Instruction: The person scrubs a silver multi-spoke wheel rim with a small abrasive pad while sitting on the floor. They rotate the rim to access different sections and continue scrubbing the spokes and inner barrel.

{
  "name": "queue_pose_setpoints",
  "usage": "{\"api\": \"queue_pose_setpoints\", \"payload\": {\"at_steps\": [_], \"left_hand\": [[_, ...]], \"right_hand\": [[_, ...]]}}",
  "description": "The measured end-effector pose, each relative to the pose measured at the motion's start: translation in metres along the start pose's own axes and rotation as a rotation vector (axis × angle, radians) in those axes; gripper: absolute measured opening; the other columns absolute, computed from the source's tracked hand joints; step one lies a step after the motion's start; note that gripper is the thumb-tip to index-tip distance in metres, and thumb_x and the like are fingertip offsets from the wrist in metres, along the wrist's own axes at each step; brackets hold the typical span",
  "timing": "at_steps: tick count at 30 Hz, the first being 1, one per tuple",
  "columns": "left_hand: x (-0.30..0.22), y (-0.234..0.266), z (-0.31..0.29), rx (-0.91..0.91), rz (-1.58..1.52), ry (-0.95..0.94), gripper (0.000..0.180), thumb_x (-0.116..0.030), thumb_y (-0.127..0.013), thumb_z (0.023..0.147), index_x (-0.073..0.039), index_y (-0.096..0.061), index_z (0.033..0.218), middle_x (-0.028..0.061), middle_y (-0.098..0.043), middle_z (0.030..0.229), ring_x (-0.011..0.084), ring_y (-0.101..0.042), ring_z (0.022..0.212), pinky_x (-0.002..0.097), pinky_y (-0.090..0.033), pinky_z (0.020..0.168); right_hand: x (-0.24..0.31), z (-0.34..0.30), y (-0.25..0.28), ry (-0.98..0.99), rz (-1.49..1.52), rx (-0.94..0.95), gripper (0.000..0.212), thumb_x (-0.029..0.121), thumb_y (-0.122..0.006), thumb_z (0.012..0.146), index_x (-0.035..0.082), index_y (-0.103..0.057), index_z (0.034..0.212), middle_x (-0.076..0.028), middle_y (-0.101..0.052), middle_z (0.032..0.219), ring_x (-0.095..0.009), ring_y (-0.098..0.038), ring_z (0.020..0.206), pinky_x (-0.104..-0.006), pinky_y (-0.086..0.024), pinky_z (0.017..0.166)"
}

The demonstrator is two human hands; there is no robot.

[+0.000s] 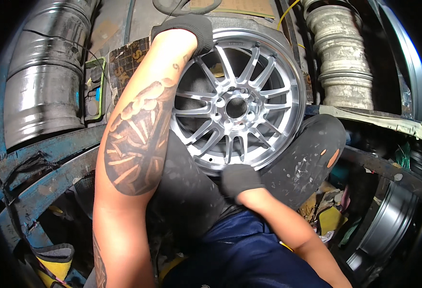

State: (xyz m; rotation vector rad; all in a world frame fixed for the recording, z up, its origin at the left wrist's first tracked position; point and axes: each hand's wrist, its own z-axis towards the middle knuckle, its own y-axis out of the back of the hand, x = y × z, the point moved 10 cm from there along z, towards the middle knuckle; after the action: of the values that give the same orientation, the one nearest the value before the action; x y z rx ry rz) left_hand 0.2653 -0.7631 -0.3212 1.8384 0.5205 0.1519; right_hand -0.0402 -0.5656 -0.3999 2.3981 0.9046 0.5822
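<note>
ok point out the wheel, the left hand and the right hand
wheel [236,108], head view, on the hub at the middle of the silver spokes
left hand [192,26], head view, on the back of the dark glove at the wheel's upper rim
right hand [240,178], head view, on the dark glove at the wheel's lower rim

— What is worn on the hands?
— Dark knit gloves on both the left hand [188,30] and the right hand [239,180] — forearms bare, a large tattoo below the left glove.
— And the legs?
— Paint-flecked dark trousers, torn at one knee.
</note>
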Motion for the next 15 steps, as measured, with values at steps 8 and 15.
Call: {"api": "queue_pose_setpoints", "payload": {"at_steps": [8,15], "left_hand": [[-0.002,0.009,-0.015,0.075,-0.019,-0.019,0.042,-0.027,-0.065,0.089,-0.009,-0.074,0.126,0.0197,-0.072,0.126,0.0353,-0.072,0.115,0.0443,-0.057,0.097],[-0.013,0.010,-0.013,-0.035,-0.010,-0.051,0.035,-0.023,-0.062,0.090,-0.005,-0.074,0.118,0.0224,-0.075,0.113,0.0394,-0.073,0.106,0.0467,-0.057,0.094]], "right_hand": [[-0.049,-0.013,0.010,-0.065,-0.046,0.070,0.027,0.019,-0.060,0.091,0.005,-0.080,0.102,-0.022,-0.077,0.101,-0.037,-0.077,0.096,-0.0484,-0.060,0.084],[0.013,0.009,0.002,0.155,0.110,0.082,0.029,0.019,-0.058,0.090,0.007,-0.079,0.107,-0.023,-0.076,0.107,-0.040,-0.074,0.101,-0.0485,-0.059,0.087]]}}
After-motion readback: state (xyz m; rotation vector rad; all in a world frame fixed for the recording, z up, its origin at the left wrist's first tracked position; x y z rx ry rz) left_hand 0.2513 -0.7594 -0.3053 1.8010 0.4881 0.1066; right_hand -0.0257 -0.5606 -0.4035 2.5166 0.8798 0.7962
